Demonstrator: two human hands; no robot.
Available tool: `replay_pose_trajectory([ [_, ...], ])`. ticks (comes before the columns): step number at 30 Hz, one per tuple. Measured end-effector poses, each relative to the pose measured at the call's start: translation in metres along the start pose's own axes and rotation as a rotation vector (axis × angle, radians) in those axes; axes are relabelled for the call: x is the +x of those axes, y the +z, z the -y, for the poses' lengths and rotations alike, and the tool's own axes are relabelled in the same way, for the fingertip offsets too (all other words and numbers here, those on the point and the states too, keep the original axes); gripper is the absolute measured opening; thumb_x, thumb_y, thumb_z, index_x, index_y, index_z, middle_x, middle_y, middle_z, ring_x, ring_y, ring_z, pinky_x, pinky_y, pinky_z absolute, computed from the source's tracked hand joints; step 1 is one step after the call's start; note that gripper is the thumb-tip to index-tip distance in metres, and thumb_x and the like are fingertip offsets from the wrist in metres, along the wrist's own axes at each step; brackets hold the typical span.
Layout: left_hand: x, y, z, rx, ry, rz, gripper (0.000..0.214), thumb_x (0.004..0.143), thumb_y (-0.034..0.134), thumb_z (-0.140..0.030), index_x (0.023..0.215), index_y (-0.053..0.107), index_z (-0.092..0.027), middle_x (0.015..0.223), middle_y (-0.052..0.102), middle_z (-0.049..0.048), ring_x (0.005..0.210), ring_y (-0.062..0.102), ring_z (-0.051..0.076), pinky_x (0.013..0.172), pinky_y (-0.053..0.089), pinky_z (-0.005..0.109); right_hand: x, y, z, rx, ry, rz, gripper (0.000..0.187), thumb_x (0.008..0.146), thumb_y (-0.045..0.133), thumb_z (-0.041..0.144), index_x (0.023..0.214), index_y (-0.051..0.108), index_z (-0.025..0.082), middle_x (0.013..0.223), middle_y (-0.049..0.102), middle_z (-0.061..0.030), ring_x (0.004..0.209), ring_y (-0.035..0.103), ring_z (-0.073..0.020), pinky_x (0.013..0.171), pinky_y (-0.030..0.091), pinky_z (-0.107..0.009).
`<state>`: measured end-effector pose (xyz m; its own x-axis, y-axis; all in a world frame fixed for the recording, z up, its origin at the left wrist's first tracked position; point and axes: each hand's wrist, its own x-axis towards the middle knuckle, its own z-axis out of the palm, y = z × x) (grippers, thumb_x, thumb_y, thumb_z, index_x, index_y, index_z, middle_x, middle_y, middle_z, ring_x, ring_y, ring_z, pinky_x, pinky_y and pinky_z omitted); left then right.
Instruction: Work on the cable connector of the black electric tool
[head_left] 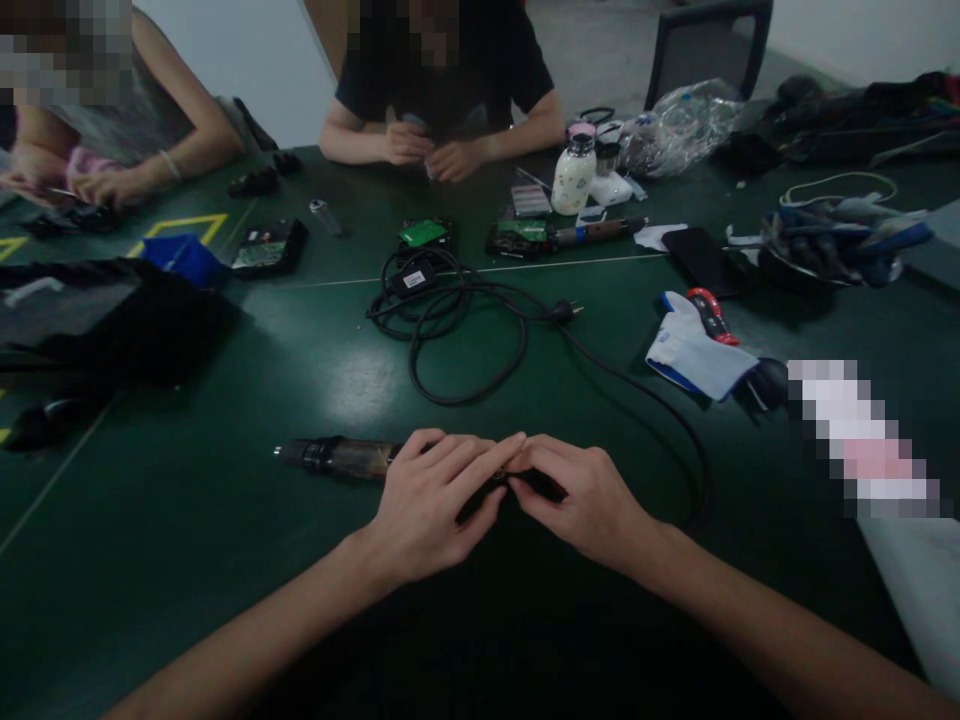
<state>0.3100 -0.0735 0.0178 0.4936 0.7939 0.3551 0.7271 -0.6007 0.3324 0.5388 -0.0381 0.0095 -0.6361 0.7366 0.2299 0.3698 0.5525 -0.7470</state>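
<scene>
At the table's [187,540] near edge, left hand [431,500] clasps the dark tool [337,457], right hand [589,500] pinches its end — holding it flat should steady the fingertips.

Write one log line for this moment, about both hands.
left hand: holding dark tool | right hand: pinching its end | surface: green table

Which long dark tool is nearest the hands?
The dark tool partly hidden by the left hand; the other tool lies far off beside the white bottle.
</scene>
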Motion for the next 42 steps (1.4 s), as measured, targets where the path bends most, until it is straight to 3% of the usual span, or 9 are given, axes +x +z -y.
replay_pose_trajectory([
  [6,0.001,0.0,0.001,0.023,-0.005,-0.033,0.05,0.105,0.059,-0.024,0.153,0.048,-0.03,0.119,0.077,-0.0005,0.104,0.072,0.016,0.092,0.042,0.038,-0.001,0.0,-0.002,-0.012,0.002,0.01,0.008,0.098,0.065,0.016,0.105,0.065,0.021,0.111,0.074,-0.0057,0.097,0.072,-0.0196,0.078,0.058,-0.029],
  [11,0.0,-0.001,0.002,-0.014,-0.004,0.002,0.061,0.102,0.06,-0.024,0.159,0.04,-0.028,0.125,0.075,0.002,0.108,0.072,0.018,0.093,0.043,0.039,-0.001,0.001,-0.002,-0.006,-0.006,0.007,0.011,0.098,0.065,0.015,0.107,0.065,0.021,0.115,0.074,-0.0054,0.103,0.072,-0.0199,0.084,0.059,-0.03],
  [16,-0.001,0.002,0.003,-0.031,-0.073,-0.026,0.054,0.105,0.06,-0.026,0.156,0.044,-0.03,0.109,0.077,-0.0021,0.099,0.072,0.015,0.091,0.043,0.037,0.0,-0.001,-0.001,-0.008,0.013,0.025,0.008,0.098,0.065,0.014,0.103,0.065,0.02,0.111,0.073,-0.0047,0.098,0.071,-0.0188,0.078,0.057,-0.029],
  [22,0.0,0.0,0.002,-0.041,-0.055,0.016,0.063,0.102,0.062,-0.025,0.16,0.037,-0.028,0.121,0.076,-0.0005,0.107,0.072,0.016,0.094,0.042,0.039,0.0,-0.001,0.0,-0.002,0.024,0.029,0.008,0.098,0.065,0.015,0.104,0.065,0.02,0.113,0.073,-0.0044,0.097,0.071,-0.0181,0.077,0.056,-0.028],
  [30,0.001,0.004,0.003,-0.021,-0.088,-0.018,0.05,0.105,0.064,-0.028,0.152,0.048,-0.03,0.109,0.077,-0.0028,0.1,0.073,0.015,0.09,0.043,0.037,-0.001,-0.001,0.0,0.014,0.037,0.026,0.009,0.098,0.063,0.014,0.105,0.065,0.021,0.111,0.073,-0.0041,0.096,0.07,-0.018,0.078,0.055,-0.029],
  [36,-0.002,0.004,0.008,0.036,0.028,-0.041,0.02,0.103,0.066,-0.027,0.124,0.066,-0.026,0.119,0.076,-0.0022,0.107,0.072,0.015,0.093,0.043,0.037,-0.002,-0.003,0.004,0.022,0.092,0.04,0.019,0.095,0.066,0.016,0.113,0.064,0.021,0.111,0.072,-0.0041,0.08,0.067,-0.0152,0.066,0.051,-0.026],
  [42,-0.006,0.005,0.013,0.097,0.161,-0.051,0.021,0.1,0.069,-0.02,0.121,0.068,-0.023,0.119,0.077,0.0,0.118,0.07,0.018,0.098,0.046,0.037,-0.002,-0.003,0.003,0.037,0.098,0.03,0.013,0.096,0.065,0.017,0.108,0.064,0.022,0.108,0.073,-0.0038,0.074,0.066,-0.0134,0.062,0.049,-0.024],
])
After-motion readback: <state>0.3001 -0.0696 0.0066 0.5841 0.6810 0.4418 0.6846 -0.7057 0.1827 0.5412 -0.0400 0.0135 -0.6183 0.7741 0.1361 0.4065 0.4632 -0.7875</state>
